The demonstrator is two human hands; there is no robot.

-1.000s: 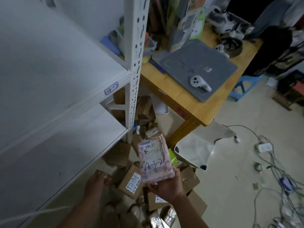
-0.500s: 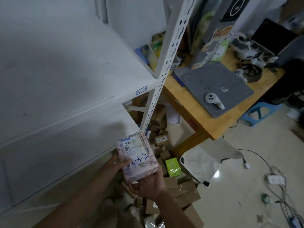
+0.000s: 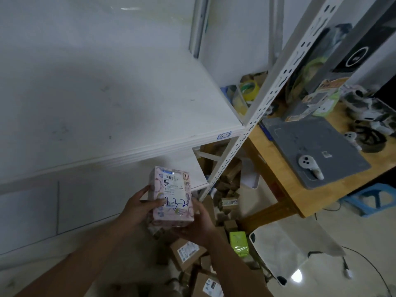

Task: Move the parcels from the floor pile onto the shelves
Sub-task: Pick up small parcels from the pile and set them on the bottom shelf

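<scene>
A pink patterned parcel (image 3: 172,195) with a white shipping label and blue handwriting is held upright in front of the white shelves. My left hand (image 3: 139,207) grips its left side, thumb across the front. My right hand (image 3: 198,227) cups its bottom right corner from below. The parcel hangs just under the front edge of the upper shelf board (image 3: 120,116), level with the lower shelf board (image 3: 188,168). Below my hands lies the floor pile of cardboard parcels (image 3: 186,254), with a green packet (image 3: 239,243) among them.
A perforated white shelf post (image 3: 257,110) rises right of the parcel. A wooden table (image 3: 285,185) with a grey mat (image 3: 317,151) and a white controller (image 3: 308,166) stands to the right. A white bag (image 3: 285,249), cables and a blue stool (image 3: 372,198) are on the floor.
The parcel has risen from above the floor pile to shelf height. My left hand left the pile and took hold of the parcel's left side. The view tilted up.
</scene>
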